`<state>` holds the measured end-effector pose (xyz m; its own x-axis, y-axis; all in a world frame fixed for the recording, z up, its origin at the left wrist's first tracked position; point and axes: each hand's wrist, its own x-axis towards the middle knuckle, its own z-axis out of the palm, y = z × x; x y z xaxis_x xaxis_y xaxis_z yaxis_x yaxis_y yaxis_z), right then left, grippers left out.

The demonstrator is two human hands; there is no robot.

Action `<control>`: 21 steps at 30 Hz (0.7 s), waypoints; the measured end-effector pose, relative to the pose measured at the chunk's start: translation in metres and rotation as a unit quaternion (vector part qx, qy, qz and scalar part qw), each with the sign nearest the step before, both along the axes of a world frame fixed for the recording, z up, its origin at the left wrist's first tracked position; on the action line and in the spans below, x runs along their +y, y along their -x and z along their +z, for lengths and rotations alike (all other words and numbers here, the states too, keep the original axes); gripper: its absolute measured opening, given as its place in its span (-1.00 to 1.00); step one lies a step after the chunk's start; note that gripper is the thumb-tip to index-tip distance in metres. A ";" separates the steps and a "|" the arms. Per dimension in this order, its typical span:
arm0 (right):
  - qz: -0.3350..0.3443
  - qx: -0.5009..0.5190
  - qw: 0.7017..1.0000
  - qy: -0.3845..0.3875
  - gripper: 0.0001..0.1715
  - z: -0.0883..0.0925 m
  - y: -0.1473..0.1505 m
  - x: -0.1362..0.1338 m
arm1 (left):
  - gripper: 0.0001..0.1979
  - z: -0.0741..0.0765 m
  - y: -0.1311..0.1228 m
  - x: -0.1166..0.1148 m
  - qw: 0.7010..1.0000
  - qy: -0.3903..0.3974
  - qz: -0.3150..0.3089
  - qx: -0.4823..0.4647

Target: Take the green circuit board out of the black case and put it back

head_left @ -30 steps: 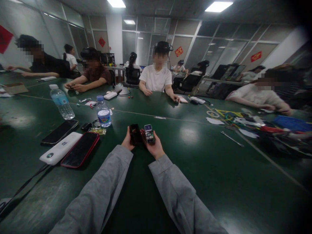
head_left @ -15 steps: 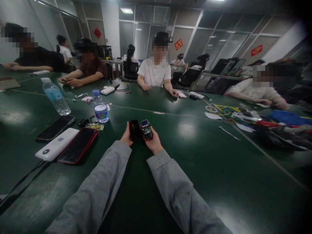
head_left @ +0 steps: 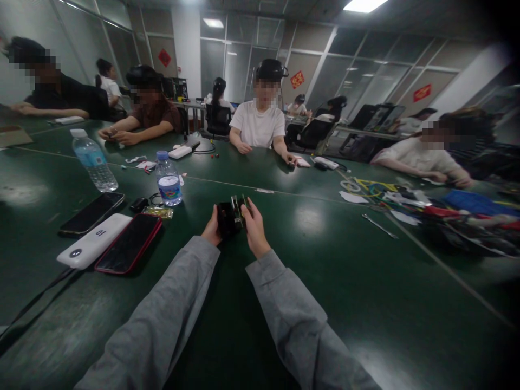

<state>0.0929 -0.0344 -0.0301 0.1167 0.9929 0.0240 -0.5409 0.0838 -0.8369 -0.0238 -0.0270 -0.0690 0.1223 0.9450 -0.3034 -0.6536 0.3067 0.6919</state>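
My left hand (head_left: 212, 231) grips a small black casing (head_left: 225, 218) just above the green table (head_left: 309, 281). My right hand (head_left: 254, 229) holds a small green circuit board (head_left: 239, 208) turned on edge and pressed against the right side of the black casing. Both hands are closed around their parts, with the fingers curled behind them. Grey sleeves cover both forearms.
To my left lie a red-cased phone (head_left: 129, 244), a white power bank (head_left: 93, 241), a black phone (head_left: 91, 213) and two water bottles (head_left: 168, 179). A metal tool (head_left: 379, 226) and a heap of coloured cables (head_left: 406, 197) lie to the right. Several people sit around the table.
The circuit board has turned from screen-up to on edge and closed against the black casing. My right hand rotated with it. The view shifted slightly.
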 end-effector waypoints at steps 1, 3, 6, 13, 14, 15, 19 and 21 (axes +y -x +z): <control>-0.007 -0.016 1.000 -0.004 -0.52 -0.001 0.003 -0.002 | -0.33 0.000 0.000 -0.001 1.000 -0.006 -0.010 0.000; -0.016 -0.043 0.999 -0.019 -0.43 -0.005 0.008 -0.004 | -0.31 0.000 0.000 -0.001 1.000 -0.013 -0.028 -0.001; -0.025 -0.094 0.993 -0.065 -0.35 -0.012 0.010 -0.007 | -0.30 0.001 0.001 -0.001 0.999 -0.018 -0.036 0.003; -0.034 -0.347 0.925 -0.151 -0.22 -0.021 0.011 -0.011 | -0.38 -0.003 0.001 0.001 1.000 -0.004 -0.022 0.009; -0.032 -0.384 0.910 -0.153 -0.20 -0.023 0.012 -0.012 | -0.38 -0.003 0.001 0.002 1.000 -0.002 -0.019 0.011; -0.031 -0.412 0.898 -0.154 -0.19 -0.025 0.014 -0.013 | -0.38 -0.004 0.001 0.002 1.000 0.000 -0.015 0.013; -0.021 -0.459 0.871 -0.174 -0.20 -0.033 0.019 -0.016 | -0.33 -0.005 0.003 -0.001 1.000 -0.013 -0.012 0.021; -0.012 -0.466 0.863 -0.195 -0.20 -0.034 0.019 -0.016 | -0.30 -0.006 0.004 -0.002 0.999 -0.024 -0.021 0.020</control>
